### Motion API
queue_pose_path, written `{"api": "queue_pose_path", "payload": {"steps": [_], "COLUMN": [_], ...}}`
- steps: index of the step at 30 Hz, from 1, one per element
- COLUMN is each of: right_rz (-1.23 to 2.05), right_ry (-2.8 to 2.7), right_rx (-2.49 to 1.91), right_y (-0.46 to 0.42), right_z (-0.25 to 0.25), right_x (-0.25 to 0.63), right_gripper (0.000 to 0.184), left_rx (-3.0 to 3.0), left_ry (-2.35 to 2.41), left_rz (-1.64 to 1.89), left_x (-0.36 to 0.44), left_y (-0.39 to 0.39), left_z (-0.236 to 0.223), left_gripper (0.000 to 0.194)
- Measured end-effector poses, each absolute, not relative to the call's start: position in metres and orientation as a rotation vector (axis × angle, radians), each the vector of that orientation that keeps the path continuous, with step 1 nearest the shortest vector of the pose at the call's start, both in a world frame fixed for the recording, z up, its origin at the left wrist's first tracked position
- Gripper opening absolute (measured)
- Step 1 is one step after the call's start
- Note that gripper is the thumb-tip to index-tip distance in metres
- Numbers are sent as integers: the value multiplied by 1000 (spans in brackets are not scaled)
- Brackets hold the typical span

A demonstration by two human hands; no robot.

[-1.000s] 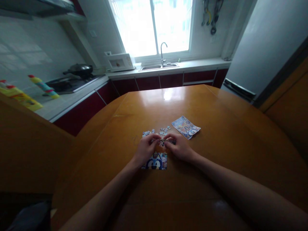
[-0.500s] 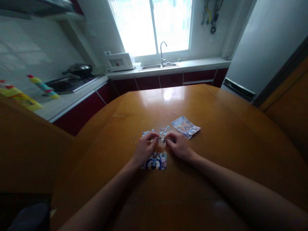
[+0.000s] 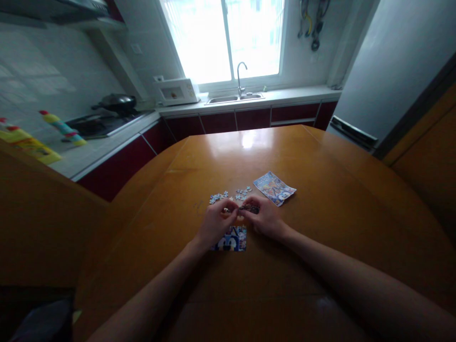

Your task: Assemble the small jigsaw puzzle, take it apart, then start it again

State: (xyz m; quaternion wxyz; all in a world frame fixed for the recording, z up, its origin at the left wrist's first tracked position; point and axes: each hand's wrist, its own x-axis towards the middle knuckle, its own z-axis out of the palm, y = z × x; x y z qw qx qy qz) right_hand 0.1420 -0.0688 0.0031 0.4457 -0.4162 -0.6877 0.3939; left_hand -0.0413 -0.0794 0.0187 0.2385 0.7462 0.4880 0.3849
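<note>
Handling puzzle pieces (image 3: 252, 209), frame centre | right hand (image 3: 268, 217) pinching them; left hand (image 3: 215, 220) near-closed, grip unclear | next likely needs precision

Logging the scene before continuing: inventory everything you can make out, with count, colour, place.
Small jigsaw pieces: many, mostly pale blue, table middle.
Flat joined puzzle section: one, mostly blue, nearer.
Rectangular printed sheet: one, multicoloured, right of pieces.
Rounded wooden table: one, brown, centre.
Plastic bottles: at least two, mostly yellow, far left.
Round wok: one, black, on dark cooktop.
Metal sink with tap: one, silver, rear.
Boxy microwave: one, white, left of sink.
Sliding window: one, white, rear.
Tall fridge: one, grey, right.
Cabinet fronts: several, dark red, rear, left.
Range hood: one, dark, upper left.
Hanging items: several, mostly dark, upper right.
Right hand: one, bare, holding small dark pieces.
Left hand: one, bare, fingertips beside those.
</note>
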Motion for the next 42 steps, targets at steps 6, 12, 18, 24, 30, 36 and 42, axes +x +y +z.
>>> {"api": "queue_pose_path", "payload": {"steps": [6,12,18,24,30,36,42], "right_rz": [965,990,1102,1144,1244,1077,1135], "right_ry": [-1716,-1633,-1501,-1544,-1560,-1648,-1609], "right_rx": [-1030,-1101,-1051,-963,-948,-967,-983], "right_y": [-69,-69,-67,-69,-71,-68,-71], "right_z": [3,-1,-3,4,4,4,6], "right_x": [142,140,139,140,139,141,140], "right_gripper": [11,12,8,6,9,16,3], "left_rx": [2046,2230,2434,2315,2093,2086,2042], "left_ry": [1392,1497,1533,1359,1308,1319,1245], "left_rz": [1060,988,893,981,1046,1053,1058], "left_x": [-40,-45,-52,-46,-41,-43,-41], "left_y": [-82,-79,-73,-77,-80,-75,-77], "left_z": [19,16,13,16,15,13,16], "left_gripper": [10,8,13,19,15,19,20]}}
